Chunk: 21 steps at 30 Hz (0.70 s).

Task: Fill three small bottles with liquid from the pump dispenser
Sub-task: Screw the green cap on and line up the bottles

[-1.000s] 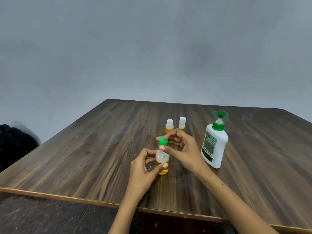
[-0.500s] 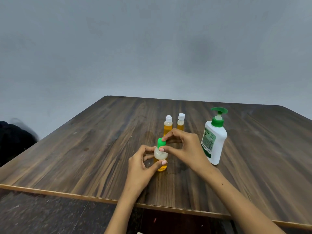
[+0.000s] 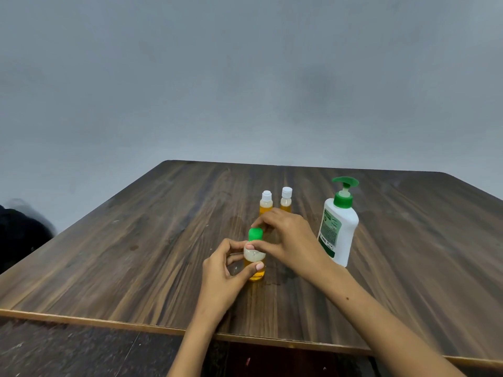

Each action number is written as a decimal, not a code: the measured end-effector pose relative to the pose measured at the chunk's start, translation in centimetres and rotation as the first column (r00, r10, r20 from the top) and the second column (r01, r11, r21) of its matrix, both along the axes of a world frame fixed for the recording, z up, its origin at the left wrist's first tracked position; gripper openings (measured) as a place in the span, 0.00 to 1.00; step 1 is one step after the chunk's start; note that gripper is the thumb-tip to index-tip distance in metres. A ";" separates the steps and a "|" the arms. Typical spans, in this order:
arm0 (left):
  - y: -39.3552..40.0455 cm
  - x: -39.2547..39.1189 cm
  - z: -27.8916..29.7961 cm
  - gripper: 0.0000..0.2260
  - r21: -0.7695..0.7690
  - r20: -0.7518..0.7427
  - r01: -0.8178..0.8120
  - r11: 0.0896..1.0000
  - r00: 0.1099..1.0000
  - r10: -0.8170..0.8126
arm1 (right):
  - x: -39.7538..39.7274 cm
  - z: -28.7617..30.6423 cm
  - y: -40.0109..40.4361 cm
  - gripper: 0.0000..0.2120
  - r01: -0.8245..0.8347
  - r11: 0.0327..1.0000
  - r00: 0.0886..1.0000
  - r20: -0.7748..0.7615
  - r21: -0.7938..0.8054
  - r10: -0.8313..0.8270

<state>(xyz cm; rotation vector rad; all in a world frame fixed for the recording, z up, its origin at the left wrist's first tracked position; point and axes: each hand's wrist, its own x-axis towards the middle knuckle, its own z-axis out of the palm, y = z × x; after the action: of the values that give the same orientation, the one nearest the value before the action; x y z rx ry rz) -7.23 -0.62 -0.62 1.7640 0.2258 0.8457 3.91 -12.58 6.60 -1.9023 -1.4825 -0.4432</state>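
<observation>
A small clear bottle with orange liquid stands upright on the wooden table. My left hand grips its body between thumb and fingers. My right hand pinches its green cap from the right. Two more small bottles with white caps, the left one and the right one, stand behind, both holding orange liquid. The white pump dispenser with a green pump head stands to the right of my right hand.
The table's near edge runs across the bottom, with dark floor below. A dark object sits off the table at the far left. A plain grey wall lies behind.
My right hand's fingers have shifted slightly around the green cap, and the view has tilted a little. The bottle stays in my left hand on the table.
</observation>
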 end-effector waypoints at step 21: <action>0.1 0.2 -0.2 0.17 -0.003 0.006 -0.013 1.000 1.000 0.013 | 0.7 1.0 -0.7 0.10 -0.070 0.992 0.998 -0.001 -0.102 0.070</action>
<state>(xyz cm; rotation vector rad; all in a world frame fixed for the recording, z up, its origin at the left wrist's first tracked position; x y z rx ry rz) -7.01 -0.55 -0.81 1.7583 0.2346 0.8595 4.61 -13.30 7.61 -1.9217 -1.5953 -0.3436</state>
